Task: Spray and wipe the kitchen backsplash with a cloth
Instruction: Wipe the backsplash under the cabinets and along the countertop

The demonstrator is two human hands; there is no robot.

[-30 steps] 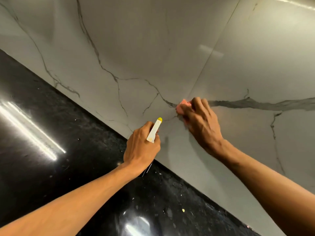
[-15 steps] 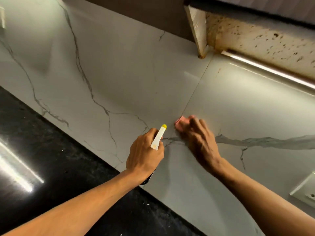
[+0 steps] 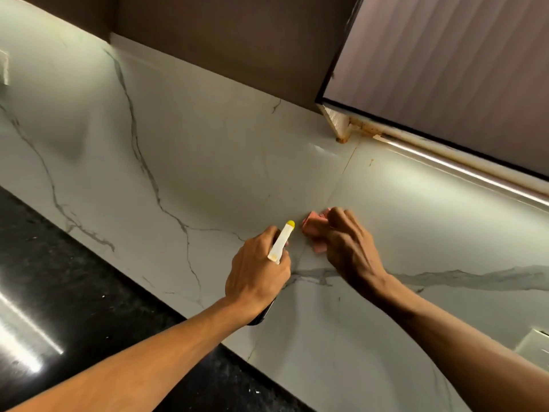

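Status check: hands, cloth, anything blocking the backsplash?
Left hand gripping spray bottle. Right hand pressing pink cloth on backsplash at tile seam. Nothing in the way.

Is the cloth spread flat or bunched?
Bunched: the pink cloth shows as a crumpled wad under the right hand, pressed on the backsplash.

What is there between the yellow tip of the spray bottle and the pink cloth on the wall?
In the head view, only bare marble backsplash separates the spray bottle tip from the pink cloth.
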